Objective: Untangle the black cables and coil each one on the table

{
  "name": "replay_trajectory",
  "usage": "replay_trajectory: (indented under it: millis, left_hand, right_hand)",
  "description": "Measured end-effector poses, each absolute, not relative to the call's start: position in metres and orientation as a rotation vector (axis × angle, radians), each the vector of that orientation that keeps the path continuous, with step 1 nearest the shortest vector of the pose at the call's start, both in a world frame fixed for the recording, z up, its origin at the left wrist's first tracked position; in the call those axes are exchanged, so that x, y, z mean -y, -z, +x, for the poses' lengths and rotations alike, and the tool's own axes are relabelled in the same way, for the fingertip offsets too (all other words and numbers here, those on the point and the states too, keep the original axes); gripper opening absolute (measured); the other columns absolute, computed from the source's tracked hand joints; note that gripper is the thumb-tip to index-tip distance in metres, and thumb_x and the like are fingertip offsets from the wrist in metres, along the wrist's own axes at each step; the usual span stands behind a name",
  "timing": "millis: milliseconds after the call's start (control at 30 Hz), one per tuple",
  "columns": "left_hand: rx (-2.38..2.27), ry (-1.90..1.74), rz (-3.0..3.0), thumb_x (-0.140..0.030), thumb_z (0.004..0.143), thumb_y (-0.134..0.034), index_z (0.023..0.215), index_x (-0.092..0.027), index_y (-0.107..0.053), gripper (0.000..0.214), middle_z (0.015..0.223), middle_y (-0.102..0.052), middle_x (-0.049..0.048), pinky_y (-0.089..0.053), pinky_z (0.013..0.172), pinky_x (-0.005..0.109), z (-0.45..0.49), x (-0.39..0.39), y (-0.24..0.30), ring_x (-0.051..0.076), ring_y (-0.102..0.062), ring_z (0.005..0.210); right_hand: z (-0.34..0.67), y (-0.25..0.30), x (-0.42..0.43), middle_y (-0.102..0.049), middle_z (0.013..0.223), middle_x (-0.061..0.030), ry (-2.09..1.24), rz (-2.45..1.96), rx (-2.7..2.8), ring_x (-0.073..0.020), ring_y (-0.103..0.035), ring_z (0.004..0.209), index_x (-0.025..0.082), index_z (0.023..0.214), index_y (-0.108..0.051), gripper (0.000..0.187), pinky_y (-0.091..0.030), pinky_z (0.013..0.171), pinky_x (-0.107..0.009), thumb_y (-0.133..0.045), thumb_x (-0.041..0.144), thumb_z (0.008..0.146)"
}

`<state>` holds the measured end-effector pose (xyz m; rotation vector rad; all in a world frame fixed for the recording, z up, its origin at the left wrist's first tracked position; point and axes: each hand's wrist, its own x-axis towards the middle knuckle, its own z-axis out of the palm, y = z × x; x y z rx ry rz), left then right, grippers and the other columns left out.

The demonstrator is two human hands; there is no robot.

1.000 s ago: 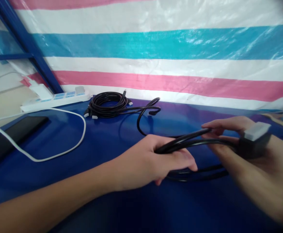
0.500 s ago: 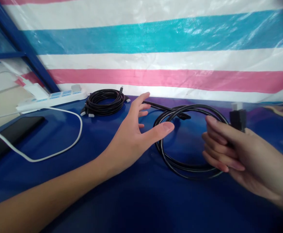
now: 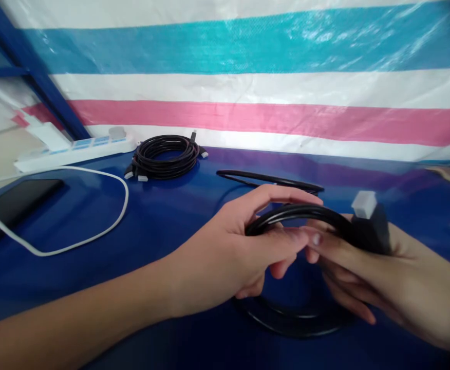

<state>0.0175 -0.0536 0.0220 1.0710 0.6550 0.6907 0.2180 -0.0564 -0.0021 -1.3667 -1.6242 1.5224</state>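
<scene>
Between my two hands is a black HDMI-type cable [image 3: 300,211], bunched into loops. My left hand [image 3: 244,246] is closed around the left side of the loops, thumb in front and fingers behind. My right hand [image 3: 367,272] grips the right side, its thumb close to my left thumb. A black plug [image 3: 371,226] with a pale, translucent cap sticks up above my right hand. The lower loops hang beneath both hands. Behind them, a further stretch of black cable [image 3: 271,180] lies on the blue table; where it joins the held loops is hidden.
A coiled bundle of black cables [image 3: 167,156] with capped plugs lies at the back. At left are a white power strip [image 3: 78,151], a white cord [image 3: 127,200] and a dark flat device [image 3: 24,205]. A striped plastic sheet [image 3: 248,90] hangs behind the blue table [image 3: 132,324].
My left hand has moved right and closed on the cable loops. My right hand has come in slightly toward it. The loops are now gathered nearer to me.
</scene>
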Motion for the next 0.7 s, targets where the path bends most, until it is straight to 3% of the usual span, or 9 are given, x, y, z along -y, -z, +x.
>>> replay_trajectory:
  millis: [100, 233, 333, 400, 533, 633, 700]
  left_hand:
    - [-0.699, -0.680, 1.075, -0.024, 0.083, -0.061, 0.097, -0.028, -0.056, 0.016, 0.048, -0.043, -0.0111, -0.026, 0.033, 0.012, 0.017, 0.053, -0.024, 0.001, -0.030, 0.031]
    - [-0.908, -0.808, 1.124, -0.023, 0.080, -0.065, 0.106, -0.033, -0.055, 0.029, 0.048, -0.046, -0.0123, -0.026, 0.032, 0.011, 0.017, 0.052, -0.022, 0.000, -0.029, 0.030]
    - [-0.983, -0.873, 1.204, -0.028, 0.077, -0.068, 0.079, -0.021, -0.058, 0.012, 0.040, -0.034, -0.0120, -0.021, 0.032, 0.012, 0.017, 0.051, -0.020, -0.001, -0.023, 0.030]
    - [-0.985, -0.853, 1.220, -0.029, 0.078, -0.066, 0.063, -0.017, -0.051, 0.025, 0.038, -0.028, -0.0114, -0.020, 0.032, 0.013, 0.017, 0.049, -0.019, 0.000, -0.022, 0.030]
    - [-0.856, -0.756, 1.241, -0.036, 0.083, -0.057, 0.050, -0.016, -0.049, 0.040, 0.034, -0.025, -0.0092, -0.032, 0.038, 0.019, 0.015, 0.047, -0.017, 0.004, -0.030, 0.030]
    - [-0.742, -0.612, 1.202, -0.039, 0.085, -0.054, 0.038, -0.017, -0.035, 0.056, 0.033, -0.023, -0.0074, -0.038, 0.041, 0.021, 0.012, 0.046, -0.018, 0.004, -0.031, 0.030]
    - [-0.688, -0.523, 1.144, -0.037, 0.084, -0.056, 0.040, -0.017, -0.033, 0.054, 0.035, -0.023, -0.0081, -0.032, 0.035, 0.019, 0.010, 0.046, -0.020, 0.003, -0.027, 0.028]
  right_hand:
    - [0.215, -0.001, 0.060, -0.039, 0.036, 0.0076, -1.474, -1.415, 1.689, -0.0084, -0.036, 0.030, 0.023, 0.075, -0.059, 0.040, -0.030, 0.032, -0.019, -0.053, 0.062, 0.080]
    - [0.205, -0.004, 0.062, -0.045, 0.040, 0.0053, -1.465, -1.333, 1.771, -0.0071, -0.038, 0.034, 0.021, 0.063, -0.049, 0.045, -0.029, 0.035, -0.019, -0.048, 0.060, 0.084]
    - [0.203, -0.005, 0.065, -0.051, 0.051, 0.0042, -1.441, -1.199, 1.817, -0.0082, -0.047, 0.043, 0.022, 0.071, -0.054, 0.035, -0.036, 0.039, -0.018, -0.050, 0.053, 0.087]
    - [0.205, -0.005, 0.067, -0.057, 0.063, 0.0025, -1.342, -1.162, 1.863, -0.0112, -0.056, 0.056, 0.024, 0.081, -0.058, 0.028, -0.045, 0.048, -0.019, -0.053, 0.051, 0.086]
    - [0.207, -0.002, 0.065, -0.063, 0.095, 0.0003, -0.861, -1.204, 1.897, -0.0161, -0.062, 0.086, 0.030, 0.101, -0.057, 0.017, -0.052, 0.068, -0.023, -0.055, 0.040, 0.088]
    - [0.208, 0.001, 0.062, -0.054, 0.118, 0.0003, -0.397, -1.146, 1.963, -0.0177, -0.052, 0.112, 0.032, 0.109, -0.055, 0.020, -0.048, 0.089, -0.025, -0.053, 0.030, 0.089]
    - [0.209, 0.002, 0.061, -0.050, 0.127, 0.0013, -0.260, -1.107, 1.989, -0.0185, -0.045, 0.123, 0.033, 0.110, -0.055, 0.022, -0.044, 0.096, -0.025, -0.052, 0.028, 0.089]
